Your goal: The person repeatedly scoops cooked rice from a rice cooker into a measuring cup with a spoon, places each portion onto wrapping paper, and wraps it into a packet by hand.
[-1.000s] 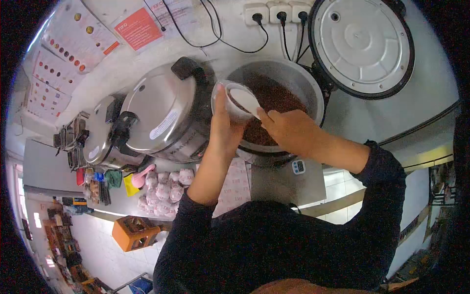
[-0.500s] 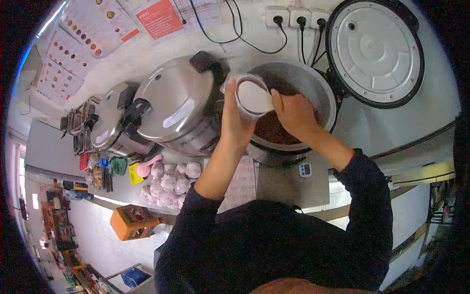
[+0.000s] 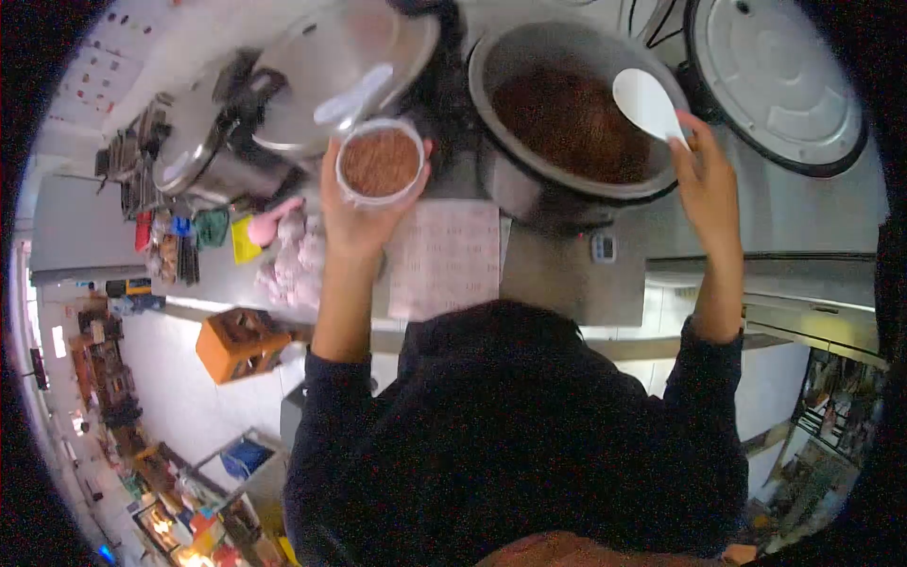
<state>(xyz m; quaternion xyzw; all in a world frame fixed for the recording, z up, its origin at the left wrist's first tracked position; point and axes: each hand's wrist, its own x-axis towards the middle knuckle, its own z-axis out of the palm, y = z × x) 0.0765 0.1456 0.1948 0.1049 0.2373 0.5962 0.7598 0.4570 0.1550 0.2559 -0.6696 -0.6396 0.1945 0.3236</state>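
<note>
My left hand (image 3: 357,225) is wrapped round a round clear tub (image 3: 348,189) with reddish-brown cooked rice (image 3: 382,161) up to near its rim. The tub is tilted towards me, above the counter and left of the open cooker. In my right hand (image 3: 709,194) is the handle of a white rice paddle (image 3: 644,102). Its blade hovers over the right rim of the open rice cooker (image 3: 484,104). More of the same brown rice (image 3: 572,128) lies inside that cooker.
Closed steel cookers (image 3: 326,61) stand at the left; an open lid (image 3: 779,76) leans back at the right. Printed paper sheets (image 3: 444,260), pink-white wrapped bundles (image 3: 293,265), a pink scoop (image 3: 268,227) and a timer (image 3: 603,248) lie along the counter. An orange crate (image 3: 236,345) is below.
My hands have moved apart: the tub went left and down from over the cooker, the paddle went right, off the tub. The view has tipped downward, and the rice in the tub now shows.
</note>
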